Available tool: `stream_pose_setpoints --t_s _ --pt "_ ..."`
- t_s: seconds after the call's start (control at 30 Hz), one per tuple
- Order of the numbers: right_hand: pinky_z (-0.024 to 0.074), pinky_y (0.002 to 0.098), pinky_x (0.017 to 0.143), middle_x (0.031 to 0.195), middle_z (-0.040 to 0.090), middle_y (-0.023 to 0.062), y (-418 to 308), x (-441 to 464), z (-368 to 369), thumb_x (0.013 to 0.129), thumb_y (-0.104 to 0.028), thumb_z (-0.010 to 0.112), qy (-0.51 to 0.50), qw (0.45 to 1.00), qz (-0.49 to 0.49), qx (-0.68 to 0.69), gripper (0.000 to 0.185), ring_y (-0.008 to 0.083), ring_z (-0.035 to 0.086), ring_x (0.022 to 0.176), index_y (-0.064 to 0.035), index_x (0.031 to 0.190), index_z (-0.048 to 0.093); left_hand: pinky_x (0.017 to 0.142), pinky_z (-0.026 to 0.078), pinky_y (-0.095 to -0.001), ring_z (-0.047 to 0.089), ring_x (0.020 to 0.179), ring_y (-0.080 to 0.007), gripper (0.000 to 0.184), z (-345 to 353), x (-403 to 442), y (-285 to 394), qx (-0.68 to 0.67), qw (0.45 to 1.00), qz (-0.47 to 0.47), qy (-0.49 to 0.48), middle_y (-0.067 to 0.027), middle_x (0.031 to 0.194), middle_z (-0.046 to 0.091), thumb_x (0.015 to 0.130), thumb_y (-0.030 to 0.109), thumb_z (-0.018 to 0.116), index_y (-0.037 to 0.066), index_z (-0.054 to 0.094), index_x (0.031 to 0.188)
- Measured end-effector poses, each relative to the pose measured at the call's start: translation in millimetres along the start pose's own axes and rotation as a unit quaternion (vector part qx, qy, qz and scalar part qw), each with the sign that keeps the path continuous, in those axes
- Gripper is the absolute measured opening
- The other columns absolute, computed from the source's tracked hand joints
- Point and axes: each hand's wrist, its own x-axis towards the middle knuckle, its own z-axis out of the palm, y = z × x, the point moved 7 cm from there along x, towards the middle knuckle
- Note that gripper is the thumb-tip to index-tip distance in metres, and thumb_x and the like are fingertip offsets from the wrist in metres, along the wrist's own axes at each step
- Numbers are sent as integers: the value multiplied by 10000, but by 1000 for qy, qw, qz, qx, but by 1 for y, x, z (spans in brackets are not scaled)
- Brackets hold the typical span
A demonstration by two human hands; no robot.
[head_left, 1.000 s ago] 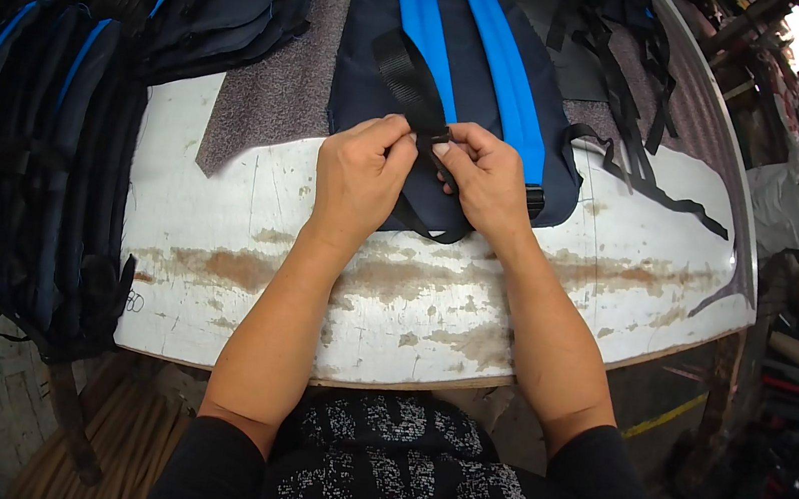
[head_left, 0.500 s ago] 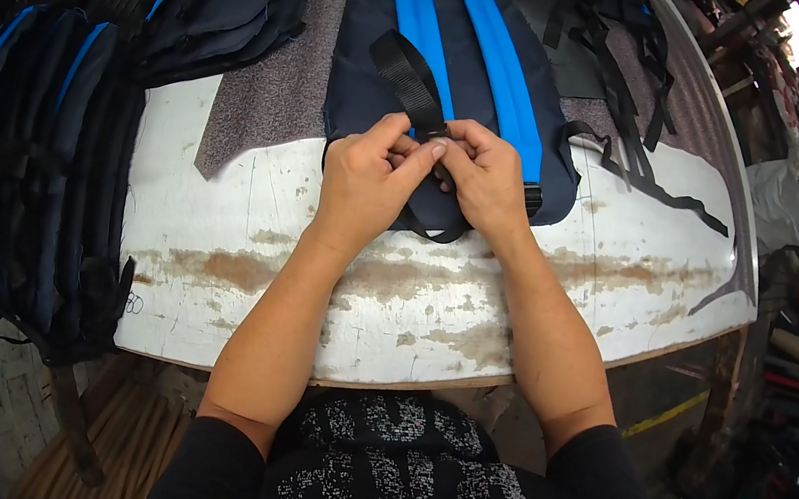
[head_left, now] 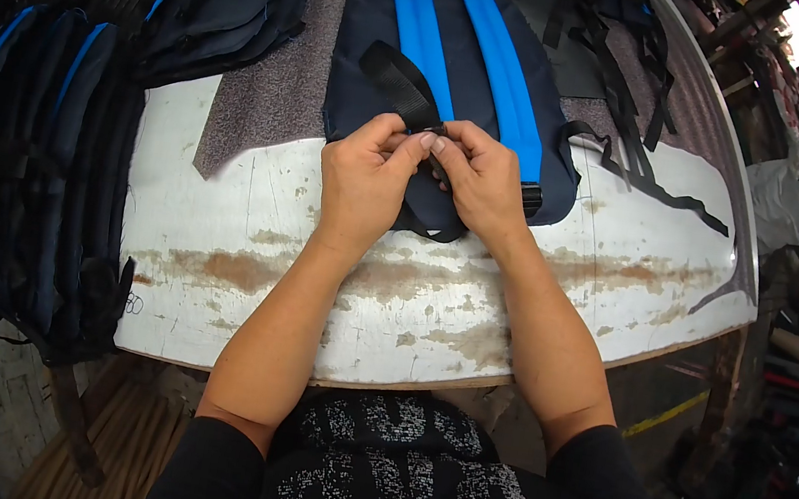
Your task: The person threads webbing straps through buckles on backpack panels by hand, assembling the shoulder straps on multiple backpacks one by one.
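Pinches blk strap [head_left: 403,84] w/ L hand [head_left: 367,167], thumb against bent fingers, almost no gap. Has R hand [head_left: 479,181] just beside, likewise pinched on strap's lower part; can't tell detail btwn fingertips, too small + partly hidden. Works over lower part of navy bkpk [head_left: 464,66], lying on grey cloth [head_left: 260,120] + white tabletop [head_left: 253,210] w/ blue shoulder straps [head_left: 504,71] up. Shows blk buckle [head_left: 530,198] at bottom of R blue strap, more navy bags [head_left: 228,15] off to L.
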Motion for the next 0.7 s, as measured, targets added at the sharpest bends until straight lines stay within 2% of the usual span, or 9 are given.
stream_pose_setpoints --t_s 0.1,0.2,0.27,0.37,0.57,0.67,0.7 --pt "451 220 565 757 680 12 -2 0 -1 977 -155 655 11 1000 -4 -7 198 45 561 639 21 1062 691 627 519 -221 664 726 -72 158 4 -2 -4 -71 996 -52 -10 -81 811 730 924 103 718 -41 694 985" --pt "445 302 547 682 676 94 -1 0 -2 949 -195 642 35 999 -27 -3 224 124 597 582 1 1035 709 689 518 -200 665 800 -66 177 5 -3 -5 -95 992 -73 -27 -66 896 729 949 82 691 -46 683 1071" --pt "443 304 543 683 679 100 -3 -1 -2 944 -190 647 38 999 -26 1 218 128 596 577 0 1030 710 695 517 -201 665 809 -68 184 6 -3 -5 -130 989 -71 -24 -70 902 730 946 79 695 -51 680 1075" --pt "437 309 537 676 673 103 -4 -1 -3 941 -187 650 43 999 -30 0 211 137 591 565 -1 1021 710 690 517 -201 662 792 -68 217 8 -3 -6 -149 985 -77 -27 -63 880 725 941 68 698 -54 662 1117" --pt "415 332 522 650 645 105 -8 -1 -4 933 -186 659 47 997 -36 -41 195 154 574 543 -12 1004 710 597 475 -209 595 664 -55 342 3 -2 0 -135 988 -71 -12 -40 744 658 932 105 708 -80 598 1198" --pt "410 334 520 642 636 104 -7 -2 -3 927 -186 666 42 997 -38 -47 193 153 570 543 -15 1006 710 575 453 -203 565 633 -50 268 1 1 -5 -245 964 -107 0 -27 716 635 942 129 701 -56 645 1127" --pt "408 334 520 641 634 104 -7 -2 -2 925 -186 669 42 997 -41 -45 194 152 568 544 -16 1008 711 583 451 -204 553 630 -48 207 0 2 -6 -237 965 -109 2 -15 707 622 950 136 688 -31 652 1066"
